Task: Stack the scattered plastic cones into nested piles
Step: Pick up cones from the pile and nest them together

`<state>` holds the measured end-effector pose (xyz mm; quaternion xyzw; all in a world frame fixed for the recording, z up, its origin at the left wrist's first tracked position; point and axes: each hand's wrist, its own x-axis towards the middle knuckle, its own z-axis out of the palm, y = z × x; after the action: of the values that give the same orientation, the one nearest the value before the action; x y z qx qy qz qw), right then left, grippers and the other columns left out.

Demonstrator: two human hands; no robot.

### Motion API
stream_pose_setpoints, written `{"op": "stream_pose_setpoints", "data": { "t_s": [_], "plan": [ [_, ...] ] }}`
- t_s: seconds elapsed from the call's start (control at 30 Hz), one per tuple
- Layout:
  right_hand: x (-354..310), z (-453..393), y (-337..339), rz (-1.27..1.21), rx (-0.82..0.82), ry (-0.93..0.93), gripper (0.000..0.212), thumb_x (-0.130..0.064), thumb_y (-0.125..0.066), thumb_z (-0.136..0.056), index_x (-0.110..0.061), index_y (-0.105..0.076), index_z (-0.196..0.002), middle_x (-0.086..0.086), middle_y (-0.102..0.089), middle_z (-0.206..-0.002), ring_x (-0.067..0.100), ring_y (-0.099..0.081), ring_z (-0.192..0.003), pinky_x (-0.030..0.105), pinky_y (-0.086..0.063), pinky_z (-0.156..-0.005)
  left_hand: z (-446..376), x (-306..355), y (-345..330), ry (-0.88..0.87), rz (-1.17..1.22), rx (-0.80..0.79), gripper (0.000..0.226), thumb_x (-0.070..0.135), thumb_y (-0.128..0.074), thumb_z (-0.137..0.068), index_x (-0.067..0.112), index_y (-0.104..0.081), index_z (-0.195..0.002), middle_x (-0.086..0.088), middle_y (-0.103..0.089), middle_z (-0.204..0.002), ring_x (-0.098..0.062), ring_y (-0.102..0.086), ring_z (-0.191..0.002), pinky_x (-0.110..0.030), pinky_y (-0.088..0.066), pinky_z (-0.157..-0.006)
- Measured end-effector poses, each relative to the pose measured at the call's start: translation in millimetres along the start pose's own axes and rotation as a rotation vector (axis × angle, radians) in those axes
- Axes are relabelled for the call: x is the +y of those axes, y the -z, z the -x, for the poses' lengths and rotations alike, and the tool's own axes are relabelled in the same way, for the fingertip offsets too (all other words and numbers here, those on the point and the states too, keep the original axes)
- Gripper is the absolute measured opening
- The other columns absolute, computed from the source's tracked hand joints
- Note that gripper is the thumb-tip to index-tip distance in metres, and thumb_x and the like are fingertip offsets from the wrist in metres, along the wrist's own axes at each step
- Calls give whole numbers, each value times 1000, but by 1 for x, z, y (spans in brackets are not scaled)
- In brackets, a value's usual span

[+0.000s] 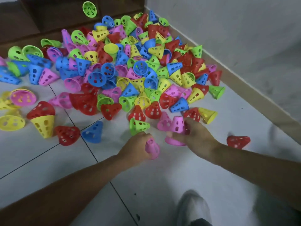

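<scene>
A big heap of perforated plastic cones (127,66) in red, blue, green, yellow and pink covers the tiled floor. My left hand (136,148) grips a pink cone (153,148) with its narrow tip pointing up and away. My right hand (193,133) holds another pink cone (177,124) at the heap's near edge, fingers curled round its lower part; a pink rim shows beneath the hand. A third pink cone (164,120) lies just left of it, and a green cone (138,125) lies beyond my left hand.
A grey wall with a beige skirting (244,101) runs along the right. Dark wooden furniture (48,17) stands at the back left. A lone red cone (238,141) lies right of my right arm. My shoe (192,207) is at the bottom.
</scene>
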<state>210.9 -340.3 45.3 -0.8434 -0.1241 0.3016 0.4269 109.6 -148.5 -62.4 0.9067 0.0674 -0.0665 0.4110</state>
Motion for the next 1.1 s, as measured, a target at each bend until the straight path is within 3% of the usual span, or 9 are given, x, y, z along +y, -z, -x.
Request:
{"op": "stream_pose_setpoints", "data": {
  "t_s": [0.17,0.33,0.53,0.6,0.73,0.83,0.97,1.1],
  "plan": [
    [28,-1,-30,-169,82,38,38,-30,-90,-74,-27,-63,-102,-5,-71,-91,13,-66,-83,33,-59,-77,-2,-7,-25,-62,-190,-94,43,30,-83,-72,14,-64,-107,-2,-55,-99,-21,-52,-94,-35,-47,-83],
    [32,8,-47,-190,72,89,51,-30,-86,-78,-23,-58,-121,-6,-70,-98,3,-67,-84,22,-56,-69,0,2,-9,-67,-314,-227,50,29,-84,-74,14,-61,-116,0,-50,-98,-21,-53,-95,-34,-47,-80],
    [39,12,-59,26,8,143,52,-30,-86,-78,-30,-57,-121,-12,-69,-103,5,-65,-93,19,-55,-77,23,20,62,12,-461,-387,83,42,-82,-79,15,-41,-146,-3,-43,-142,-21,-48,-128,-33,-42,-105],
    [40,14,-66,46,-32,148,51,-27,-86,-78,-31,-58,-120,-15,-67,-105,2,-64,-94,12,-53,-74,37,26,91,-1,-497,-413,78,43,-80,-80,21,-42,-145,3,-42,-140,-16,-48,-127,-30,-41,-105],
    [44,16,-82,181,-47,159,50,-32,-85,-77,-33,-58,-119,-11,-65,-104,7,-63,-94,19,-56,-76,65,30,134,2,-492,-387,59,44,-76,-85,28,-48,-135,14,-42,-124,-6,-46,-120,-17,-36,-96],
    [46,15,-90,247,-61,161,46,-32,-84,-77,-31,-59,-116,-8,-65,-101,9,-64,-90,21,-56,-76,81,27,149,29,-448,-329,49,45,-75,-85,31,-52,-127,22,-42,-114,-2,-47,-114,-21,-41,-99],
    [53,14,-100,308,-58,177,46,-26,-80,-82,-26,-60,-123,-3,-67,-110,16,-63,-98,34,-56,-89,99,20,151,34,-416,-276,42,46,-74,-85,35,-55,-120,22,-47,-114,0,-49,-107,-19,-42,-95],
    [61,16,-109,298,-42,147,45,-17,-76,-87,-23,-59,-128,0,-66,-119,16,-64,-102,32,-56,-94,92,9,145,27,-345,-178,34,35,-75,-87,27,-60,-117,18,-48,-109,-1,-47,-104,-9,-36,-87]
  ]
}}
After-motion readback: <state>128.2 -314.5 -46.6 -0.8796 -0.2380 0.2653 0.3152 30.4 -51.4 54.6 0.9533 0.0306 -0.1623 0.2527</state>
